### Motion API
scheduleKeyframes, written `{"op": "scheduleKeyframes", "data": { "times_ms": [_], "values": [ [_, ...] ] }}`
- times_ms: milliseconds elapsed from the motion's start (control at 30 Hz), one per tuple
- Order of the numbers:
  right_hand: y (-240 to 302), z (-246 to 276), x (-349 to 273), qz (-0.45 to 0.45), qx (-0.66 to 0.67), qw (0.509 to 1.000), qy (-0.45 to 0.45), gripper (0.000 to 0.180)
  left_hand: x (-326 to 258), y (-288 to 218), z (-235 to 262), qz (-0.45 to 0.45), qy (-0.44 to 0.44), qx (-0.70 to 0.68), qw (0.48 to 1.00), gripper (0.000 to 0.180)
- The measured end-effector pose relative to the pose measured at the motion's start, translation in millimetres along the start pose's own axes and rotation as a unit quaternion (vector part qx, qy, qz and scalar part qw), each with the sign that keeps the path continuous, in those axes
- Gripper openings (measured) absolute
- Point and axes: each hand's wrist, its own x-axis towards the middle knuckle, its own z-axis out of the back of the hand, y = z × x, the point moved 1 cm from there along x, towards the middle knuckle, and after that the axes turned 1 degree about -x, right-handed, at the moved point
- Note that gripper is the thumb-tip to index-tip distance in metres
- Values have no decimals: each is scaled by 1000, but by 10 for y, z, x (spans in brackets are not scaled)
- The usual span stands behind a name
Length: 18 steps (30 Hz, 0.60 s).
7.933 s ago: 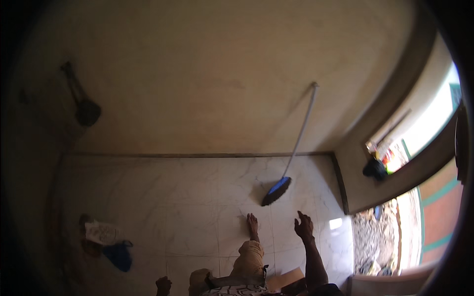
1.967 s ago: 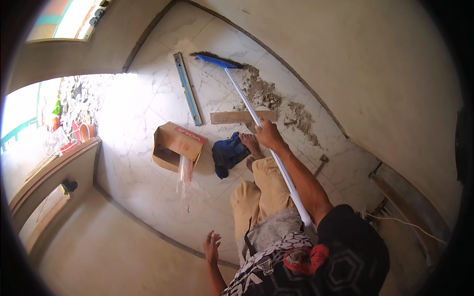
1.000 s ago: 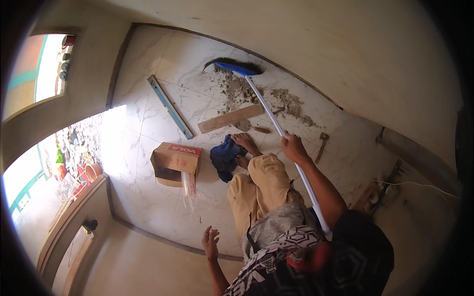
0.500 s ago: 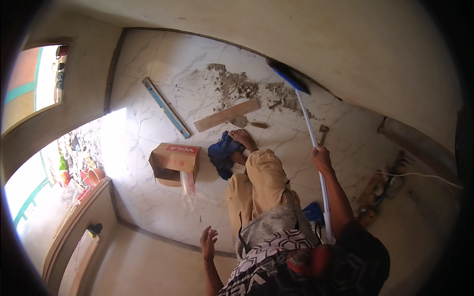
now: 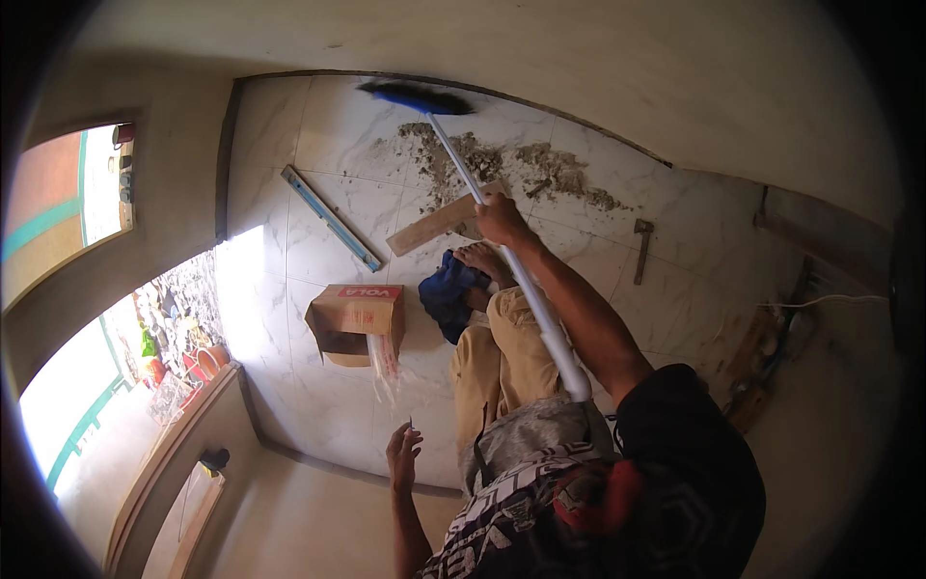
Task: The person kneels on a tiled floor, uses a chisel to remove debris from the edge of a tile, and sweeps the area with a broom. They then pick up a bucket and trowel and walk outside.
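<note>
My right hand (image 5: 503, 222) is closed around the pale shaft of a long-handled broom (image 5: 453, 152). The broom's blue head with dark bristles stands on the tiles close to the far wall, beyond the debris pile (image 5: 473, 159). The shaft crosses above a wooden board (image 5: 424, 230) and runs back past my right leg. My left hand (image 5: 403, 455) hangs at my left side, empty, its fingers loosely bent and apart. A small dark object (image 5: 412, 423) shows just past its fingertips, seemingly on the floor. A blue cloth (image 5: 448, 294) lies against my feet.
An open cardboard box (image 5: 357, 323) with clear plastic hanging out stands left of my feet. A blue spirit level (image 5: 331, 217) lies beyond it. A hammer (image 5: 642, 249) is on the right, with tools and a white cable (image 5: 839, 301) farther right. Walls border the floor.
The broom head has swung left along the far wall, from the right of the debris to its far left side. My right hand has moved left and forward with the shaft.
</note>
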Motion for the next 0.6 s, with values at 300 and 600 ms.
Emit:
{"op": "scheduleKeyframes", "data": {
  "times_ms": [300,600],
  "values": [
    [-727,-163,-119,73,-108,990,-49,28,-81,74,190,-10,-8,28,1000,47],
    [-1301,-123,-1842,58,28,996,-63,31,52,351,420,-8,-22,34,999,47]
  ]
}}
